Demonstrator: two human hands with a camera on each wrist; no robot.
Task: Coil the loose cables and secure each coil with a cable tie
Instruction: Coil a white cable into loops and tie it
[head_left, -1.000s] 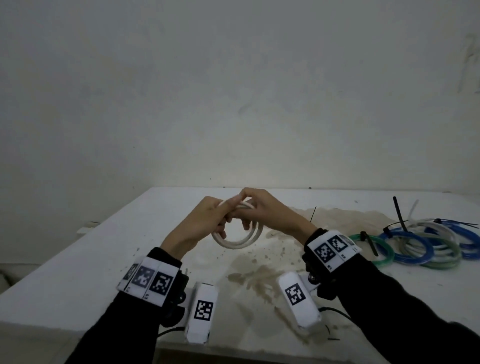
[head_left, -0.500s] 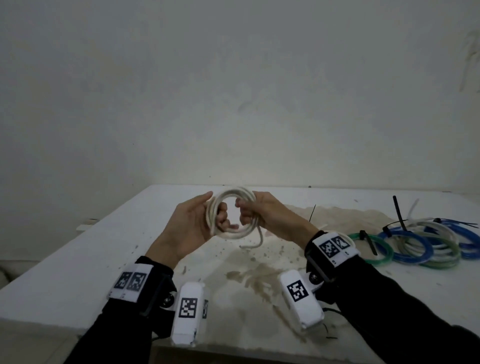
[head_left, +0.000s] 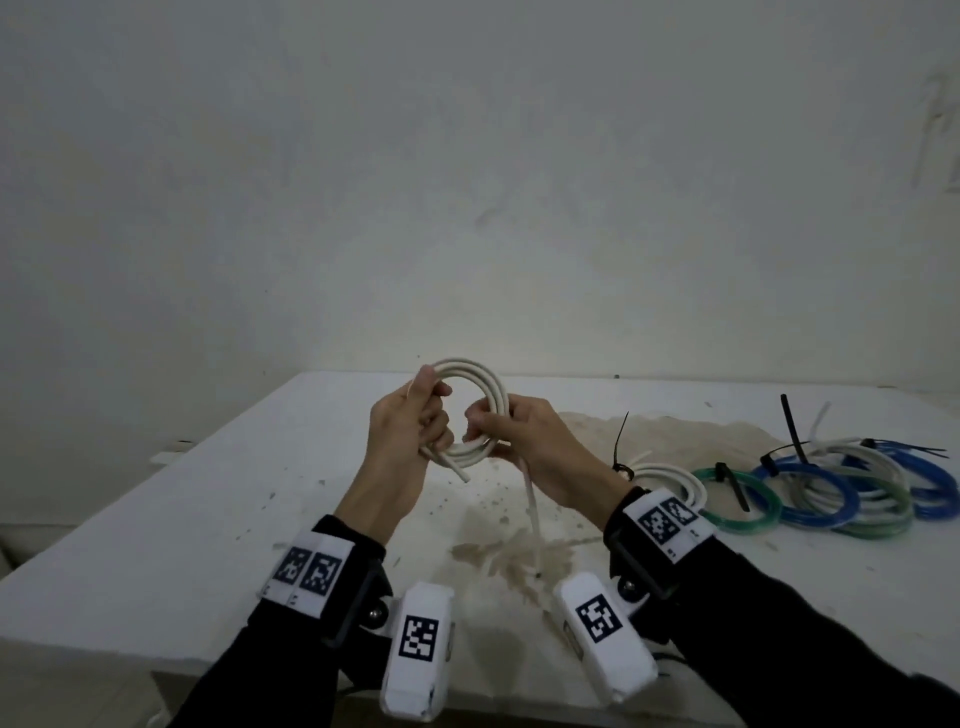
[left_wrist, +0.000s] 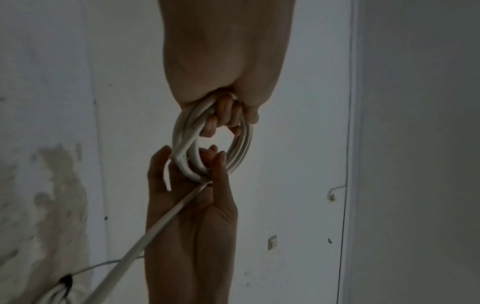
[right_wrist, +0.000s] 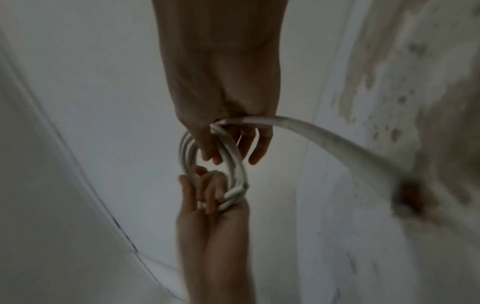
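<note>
Both my hands are gripping the white cable coil (head_left: 475, 410): left hand (head_left: 408, 434) curling at nine o'clock, right hand (head_left: 524, 441) at three.

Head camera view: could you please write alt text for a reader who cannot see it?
Two hands hold a coil of white round cable upright above a stained white table: the left hand grips its left side, the right hand its right side. Finished white, green and blue coils with black cable ties lie at the right.

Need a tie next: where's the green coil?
Head view: the green coil lies on the table, right of the right hand, beside the blue coil.
</note>
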